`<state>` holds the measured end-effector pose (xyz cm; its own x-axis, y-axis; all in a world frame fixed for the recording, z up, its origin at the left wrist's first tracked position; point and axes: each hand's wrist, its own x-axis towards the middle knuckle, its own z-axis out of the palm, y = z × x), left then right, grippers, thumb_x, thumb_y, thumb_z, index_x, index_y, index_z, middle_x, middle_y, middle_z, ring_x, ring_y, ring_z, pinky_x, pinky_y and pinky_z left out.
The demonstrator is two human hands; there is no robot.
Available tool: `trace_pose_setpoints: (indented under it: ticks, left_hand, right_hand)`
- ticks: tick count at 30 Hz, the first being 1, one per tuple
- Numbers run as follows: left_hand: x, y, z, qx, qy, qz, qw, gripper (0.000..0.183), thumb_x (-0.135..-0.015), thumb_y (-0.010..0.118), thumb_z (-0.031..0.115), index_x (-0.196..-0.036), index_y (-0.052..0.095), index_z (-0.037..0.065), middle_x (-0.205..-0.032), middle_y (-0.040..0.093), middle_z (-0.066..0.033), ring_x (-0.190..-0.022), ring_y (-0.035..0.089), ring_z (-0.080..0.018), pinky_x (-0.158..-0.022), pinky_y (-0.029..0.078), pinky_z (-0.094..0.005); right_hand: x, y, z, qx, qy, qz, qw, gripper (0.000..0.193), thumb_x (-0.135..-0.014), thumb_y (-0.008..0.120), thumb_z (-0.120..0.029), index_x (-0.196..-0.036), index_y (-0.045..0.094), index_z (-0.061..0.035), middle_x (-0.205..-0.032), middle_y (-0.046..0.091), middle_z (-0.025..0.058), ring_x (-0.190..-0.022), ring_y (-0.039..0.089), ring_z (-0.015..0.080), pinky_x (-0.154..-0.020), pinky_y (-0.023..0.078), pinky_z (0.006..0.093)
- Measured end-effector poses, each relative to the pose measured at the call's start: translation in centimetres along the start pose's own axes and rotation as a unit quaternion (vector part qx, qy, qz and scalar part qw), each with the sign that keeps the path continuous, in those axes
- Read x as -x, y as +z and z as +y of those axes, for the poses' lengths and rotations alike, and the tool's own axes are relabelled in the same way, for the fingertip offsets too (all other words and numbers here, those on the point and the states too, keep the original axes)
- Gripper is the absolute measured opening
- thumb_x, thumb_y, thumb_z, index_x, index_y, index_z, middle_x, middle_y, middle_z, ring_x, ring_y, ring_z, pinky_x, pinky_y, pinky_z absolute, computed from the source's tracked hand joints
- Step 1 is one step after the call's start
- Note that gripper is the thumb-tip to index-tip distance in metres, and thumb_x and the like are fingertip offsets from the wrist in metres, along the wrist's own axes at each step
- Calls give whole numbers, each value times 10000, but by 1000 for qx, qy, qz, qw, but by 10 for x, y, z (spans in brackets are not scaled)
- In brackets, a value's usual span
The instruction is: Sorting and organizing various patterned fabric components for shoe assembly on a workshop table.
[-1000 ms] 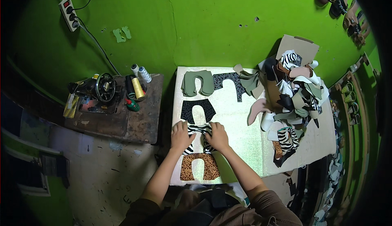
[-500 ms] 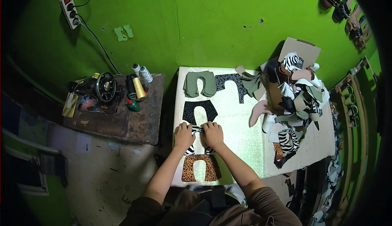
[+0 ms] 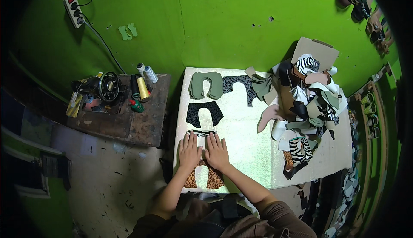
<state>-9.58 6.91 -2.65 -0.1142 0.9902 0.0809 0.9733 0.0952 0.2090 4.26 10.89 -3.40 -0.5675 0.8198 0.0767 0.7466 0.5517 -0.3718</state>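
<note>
L hand (image 3: 189, 154), R hand (image 3: 216, 154) moved back, spread flat, part-hiding zebra pc (image 3: 201, 132) (blk pc (image 3: 204, 107) beyond).

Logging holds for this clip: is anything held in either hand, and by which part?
Nothing appears gripped: the left hand and right hand lie flat over the zebra-print piece, fingers toward its far edge.
</note>
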Motion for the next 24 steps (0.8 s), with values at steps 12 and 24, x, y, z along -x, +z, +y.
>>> trace_pose_setpoints:
  ticks: [12,24]
  left_hand:
    - [-1,6,134,91,-36,85,992,363,-834,528,236,-1128,525,23,-1218,491,-152,-1118,457,-307,-933,339,-435]
    - [10,45,314,311,-21,-29,950,201,-849,521,212,-922,602,43,-869,611,-135,-761,598,-304,-670,473,-372]
  right_hand:
    - [62,-79,107,-205,20,-9,979,306,-811,502,-140,-1081,549,-3,-1096,544,188,-1013,519,336,-856,418,420]
    - [161,-168,245,-64,43,138,987,271,-724,561,-107,-977,586,-11,-933,544,135,-886,511,304,-760,421,402]
